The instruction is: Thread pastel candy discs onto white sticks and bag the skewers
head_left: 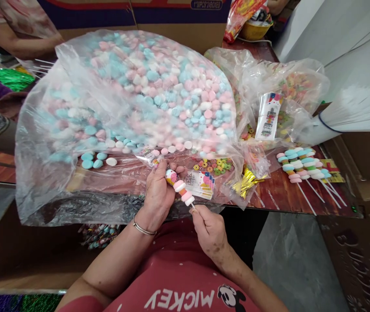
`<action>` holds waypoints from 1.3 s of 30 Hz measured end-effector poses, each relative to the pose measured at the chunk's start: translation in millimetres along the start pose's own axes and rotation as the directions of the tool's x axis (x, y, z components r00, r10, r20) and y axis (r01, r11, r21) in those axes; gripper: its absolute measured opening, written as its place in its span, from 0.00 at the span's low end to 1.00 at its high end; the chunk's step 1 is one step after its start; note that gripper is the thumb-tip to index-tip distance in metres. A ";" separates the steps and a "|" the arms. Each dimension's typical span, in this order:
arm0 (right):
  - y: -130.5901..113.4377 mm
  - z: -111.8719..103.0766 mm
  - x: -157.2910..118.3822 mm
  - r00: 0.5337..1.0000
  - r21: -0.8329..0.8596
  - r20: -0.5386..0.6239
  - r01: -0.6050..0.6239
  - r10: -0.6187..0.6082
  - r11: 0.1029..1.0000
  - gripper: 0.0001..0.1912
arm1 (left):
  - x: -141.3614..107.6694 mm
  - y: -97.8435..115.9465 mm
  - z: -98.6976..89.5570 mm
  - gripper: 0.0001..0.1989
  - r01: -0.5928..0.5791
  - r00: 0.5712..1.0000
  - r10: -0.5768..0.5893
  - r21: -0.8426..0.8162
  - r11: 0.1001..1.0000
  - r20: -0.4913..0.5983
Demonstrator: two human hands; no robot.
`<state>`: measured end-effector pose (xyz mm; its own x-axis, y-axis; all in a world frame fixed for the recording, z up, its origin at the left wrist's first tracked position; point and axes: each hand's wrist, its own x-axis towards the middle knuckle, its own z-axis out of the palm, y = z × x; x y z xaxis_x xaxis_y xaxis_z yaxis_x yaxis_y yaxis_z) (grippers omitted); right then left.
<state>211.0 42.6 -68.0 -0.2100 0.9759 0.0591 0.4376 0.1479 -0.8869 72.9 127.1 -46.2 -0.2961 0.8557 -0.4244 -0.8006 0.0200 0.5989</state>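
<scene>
My left hand [159, 193], with a bracelet at the wrist, is closed around a small printed plastic bag [171, 177]. Pink and white marshmallows with an orange piece between them make up a marshmallow skewer [184, 193], whose upper end sits at the mouth of that bag or inside it. Below the sweets, my right hand [209, 229] pinches the white stick. Just beyond the hands lie a stack of printed bags [201, 184] and several gummy rings [215, 165]. A large clear sack of pink, blue and white marshmallows [159, 95] spreads across the table.
Finished-looking skewers [302, 162] lie at the table's right, near gold twist ties [248, 182]. Bundled white sticks [354, 112] and a banded bag stack [268, 116] are farther right. An open carton [25, 260] stands below left. Another person's arm [25, 43] is at upper left.
</scene>
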 end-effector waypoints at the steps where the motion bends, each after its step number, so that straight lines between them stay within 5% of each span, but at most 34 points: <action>1: 0.3 0.0 0.5 0.995 -0.154 -0.016 0.097 -0.101 0.983 0.15 | -0.5 0.5 0.8 0.14 -0.020 1.000 0.020 0.004 1.000 -0.003; 5: -0.9 3.8 5.4 0.893 -0.605 -0.061 0.322 -0.446 0.728 0.14 | -4.8 -0.4 3.5 0.16 -0.054 0.998 0.054 0.012 0.998 0.036; 8: -2.5 7.2 7.3 0.847 -0.685 -0.069 0.344 -0.527 0.643 0.12 | -8.6 -4.2 3.8 0.18 -0.070 0.996 0.066 0.065 0.995 0.052; 11: -3.1 7.7 6.3 0.921 -0.484 -0.106 0.282 -0.375 0.828 0.13 | -12.1 -7.8 3.7 0.19 -0.064 0.994 0.053 0.124 0.990 0.091; 13: -3.5 7.5 5.4 0.992 -0.118 -0.080 0.091 -0.101 0.989 0.14 | -14.8 -9.2 3.7 0.19 -0.028 0.990 0.008 0.137 0.990 0.143; 14: -4.1 7.6 5.4 0.998 0.109 -0.035 -0.048 0.052 0.993 0.14 | -16.5 -9.7 3.7 0.19 -0.003 0.985 -0.021 0.139 0.990 0.173; 16: -6.1 8.1 6.6 0.957 0.508 0.080 -0.280 0.279 0.814 0.13 | -20.5 -10.8 3.3 0.18 0.045 0.970 -0.077 0.142 0.989 0.230; 19: -10.7 8.2 11.3 0.910 0.799 0.195 -0.363 0.366 0.479 0.12 | -28.0 -13.2 2.0 0.18 0.101 0.945 -0.144 0.155 0.983 0.293; 24: -13.3 -0.9 16.6 0.905 0.877 0.319 -0.394 0.281 0.274 0.12 | -31.7 -10.9 2.2 0.20 0.176 0.917 -0.229 0.185 0.967 0.326; 31: -3.1 -12.4 11.4 0.847 0.838 0.529 -0.530 0.048 0.129 0.13 | -13.3 13.8 4.7 0.24 0.097 0.930 -0.121 0.085 0.992 0.347; 36: 0.6 -8.9 7.1 0.796 0.789 0.605 -0.598 -0.011 0.136 0.14 | -12.1 14.6 5.8 0.23 0.197 0.867 -0.162 -0.026 0.980 0.472; 39: -1.7 -6.5 2.9 0.809 0.776 0.581 -0.582 0.082 0.242 0.14 | -13.8 12.0 8.5 0.22 0.231 0.843 -0.154 -0.089 0.969 0.515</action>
<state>215.3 46.2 -63.4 -0.6424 0.7088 -0.2915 -0.4506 -0.6570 -0.6044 71.8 119.9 -27.4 0.1416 0.9848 -0.1003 -0.8902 0.1710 0.4223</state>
